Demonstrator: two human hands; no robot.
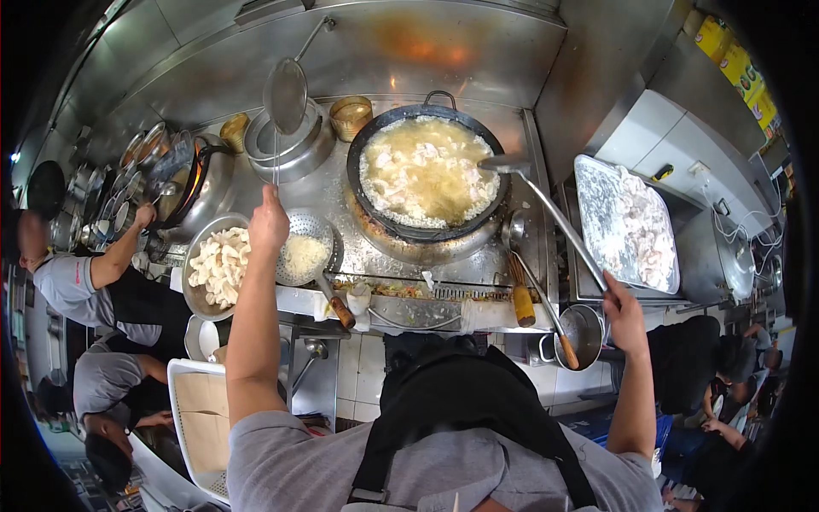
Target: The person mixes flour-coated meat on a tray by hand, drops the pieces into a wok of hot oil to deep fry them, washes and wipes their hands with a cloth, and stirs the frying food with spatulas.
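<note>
My left hand grips the thin handle of a fine-mesh skimmer, raised over a lidded steel pot. In my right hand is the long metal handle of a ladle, its head at the right rim of a black wok. Pale coated pieces fry in bubbling, foaming oil inside the wok. Below my left hand lies a perforated strainer holding pale crumbs, its wooden handle towards me. Left of my forearm, a steel bowl is heaped with pale fried pieces.
At right, a metal tray carries floured raw pieces. A bamboo brush and a second ladle lean at the stove's front edge above a pot. A co-worker handles another wok; another person bends nearby.
</note>
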